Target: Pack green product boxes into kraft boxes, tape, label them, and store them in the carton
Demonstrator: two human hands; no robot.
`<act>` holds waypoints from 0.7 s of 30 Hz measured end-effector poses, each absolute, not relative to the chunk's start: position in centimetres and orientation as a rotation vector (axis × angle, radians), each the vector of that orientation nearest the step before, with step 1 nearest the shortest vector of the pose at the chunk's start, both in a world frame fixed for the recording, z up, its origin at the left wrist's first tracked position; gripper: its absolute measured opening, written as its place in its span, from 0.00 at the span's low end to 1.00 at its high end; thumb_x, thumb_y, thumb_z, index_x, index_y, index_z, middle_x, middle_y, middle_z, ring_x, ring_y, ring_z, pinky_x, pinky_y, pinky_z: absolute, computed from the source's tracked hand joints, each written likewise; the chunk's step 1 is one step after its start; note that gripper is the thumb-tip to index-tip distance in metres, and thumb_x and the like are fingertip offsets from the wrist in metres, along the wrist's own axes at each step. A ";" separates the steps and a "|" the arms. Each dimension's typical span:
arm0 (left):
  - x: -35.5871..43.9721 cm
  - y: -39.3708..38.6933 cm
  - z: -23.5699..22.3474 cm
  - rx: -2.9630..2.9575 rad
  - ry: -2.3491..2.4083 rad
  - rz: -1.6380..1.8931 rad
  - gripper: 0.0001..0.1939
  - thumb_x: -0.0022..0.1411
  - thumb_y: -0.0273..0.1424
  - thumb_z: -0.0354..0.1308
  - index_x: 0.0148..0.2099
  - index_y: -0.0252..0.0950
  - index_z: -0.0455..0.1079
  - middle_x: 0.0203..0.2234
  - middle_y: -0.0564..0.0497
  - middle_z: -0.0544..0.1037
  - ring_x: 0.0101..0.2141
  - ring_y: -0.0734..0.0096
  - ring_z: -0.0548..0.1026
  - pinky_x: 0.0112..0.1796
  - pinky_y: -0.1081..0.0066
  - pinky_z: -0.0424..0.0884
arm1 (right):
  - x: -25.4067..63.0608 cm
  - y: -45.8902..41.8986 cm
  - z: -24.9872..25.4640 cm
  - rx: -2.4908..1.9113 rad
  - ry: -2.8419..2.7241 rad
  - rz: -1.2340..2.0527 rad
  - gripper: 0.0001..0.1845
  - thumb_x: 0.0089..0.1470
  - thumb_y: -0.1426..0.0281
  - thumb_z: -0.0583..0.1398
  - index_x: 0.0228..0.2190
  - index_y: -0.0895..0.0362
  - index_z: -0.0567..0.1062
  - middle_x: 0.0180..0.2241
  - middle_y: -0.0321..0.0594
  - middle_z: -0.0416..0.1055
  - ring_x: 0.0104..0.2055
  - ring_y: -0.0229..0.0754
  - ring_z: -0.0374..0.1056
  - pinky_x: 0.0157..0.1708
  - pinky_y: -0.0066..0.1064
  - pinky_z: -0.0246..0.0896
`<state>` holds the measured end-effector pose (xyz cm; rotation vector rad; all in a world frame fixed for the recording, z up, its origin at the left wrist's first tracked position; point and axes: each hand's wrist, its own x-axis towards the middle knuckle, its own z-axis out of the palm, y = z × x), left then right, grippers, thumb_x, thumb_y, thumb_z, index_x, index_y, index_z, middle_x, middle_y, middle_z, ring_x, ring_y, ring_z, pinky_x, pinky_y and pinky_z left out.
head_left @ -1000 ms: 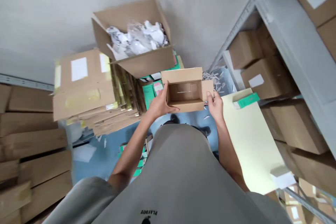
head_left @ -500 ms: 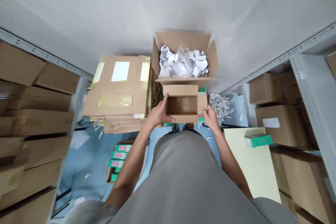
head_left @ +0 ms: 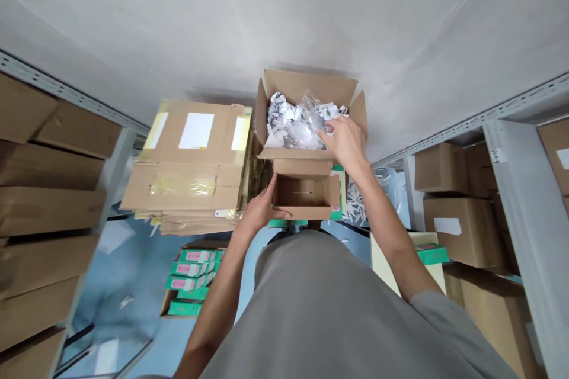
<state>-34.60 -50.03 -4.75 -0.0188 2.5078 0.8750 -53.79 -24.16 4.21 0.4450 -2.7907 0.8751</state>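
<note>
My left hand [head_left: 260, 208] grips the left side of a small open cardboard box [head_left: 306, 212], its thumb and fingers spread along the edge. Nothing shows inside that box apart from its folded bottom. Behind it stands a larger open cardboard box [head_left: 296, 154] filled with crumpled white paper [head_left: 284, 115] and clear plastic wrap [head_left: 306, 112]. Over the larger box's right side is my right hand [head_left: 345, 141], its thumb and forefinger a little apart at the paper and plastic. No item shows between those fingers. Green packages [head_left: 338, 189] partly show beside and under the small box.
Flattened cartons [head_left: 186, 183] are stacked to the left. A carton of green-and-pink boxes [head_left: 191, 275] sits lower left. On the right, a green box [head_left: 431, 253] lies on a pale yellow surface [head_left: 382, 263]. Shelves of cartons [head_left: 457, 231] flank both sides; paper strips [head_left: 355, 204] lie behind.
My right hand has let go of the small box's right flap and moved up over the larger box. My left hand keeps its hold. The view has shifted slightly.
</note>
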 end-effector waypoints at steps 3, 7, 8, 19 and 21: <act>-34.6 -50.0 -4.7 -0.023 2.505 0.898 0.75 0.58 0.43 0.80 0.87 0.44 0.29 0.74 0.30 0.70 0.67 0.32 0.76 0.55 0.57 0.76 | -57.9 -26.8 2.4 0.463 -2.927 0.809 0.25 0.68 0.48 0.66 0.32 0.56 0.83 0.34 0.48 0.81 0.48 0.56 0.80 0.53 0.49 0.77; -34.4 -49.9 -4.8 -0.050 2.495 0.886 0.76 0.57 0.43 0.81 0.87 0.45 0.28 0.71 0.30 0.74 0.66 0.31 0.78 0.54 0.57 0.75 | -59.3 -27.8 2.0 0.390 -2.994 0.781 0.15 0.66 0.60 0.67 0.32 0.57 0.83 0.35 0.52 0.82 0.48 0.60 0.81 0.56 0.58 0.75; -34.4 -49.9 -4.8 -0.047 2.494 0.887 0.76 0.57 0.43 0.81 0.87 0.45 0.28 0.71 0.30 0.73 0.66 0.31 0.78 0.55 0.57 0.75 | -59.2 -27.6 2.5 0.373 -2.981 0.805 0.15 0.67 0.60 0.65 0.32 0.57 0.84 0.36 0.52 0.83 0.49 0.61 0.81 0.57 0.60 0.75; -34.6 -50.2 -4.7 0.004 2.498 0.824 0.74 0.59 0.43 0.79 0.87 0.43 0.28 0.71 0.29 0.73 0.63 0.33 0.80 0.51 0.59 0.75 | -55.8 -23.9 9.3 0.468 -2.508 1.412 0.30 0.74 0.45 0.57 0.45 0.57 0.83 0.43 0.41 0.81 0.50 0.46 0.81 0.55 0.46 0.79; -34.7 -50.3 -4.8 0.015 2.504 0.816 0.74 0.59 0.45 0.79 0.87 0.44 0.28 0.69 0.30 0.75 0.61 0.35 0.81 0.51 0.59 0.75 | -56.0 -23.4 8.9 0.492 -2.429 1.549 0.31 0.73 0.42 0.57 0.48 0.55 0.82 0.45 0.40 0.80 0.51 0.45 0.81 0.50 0.41 0.81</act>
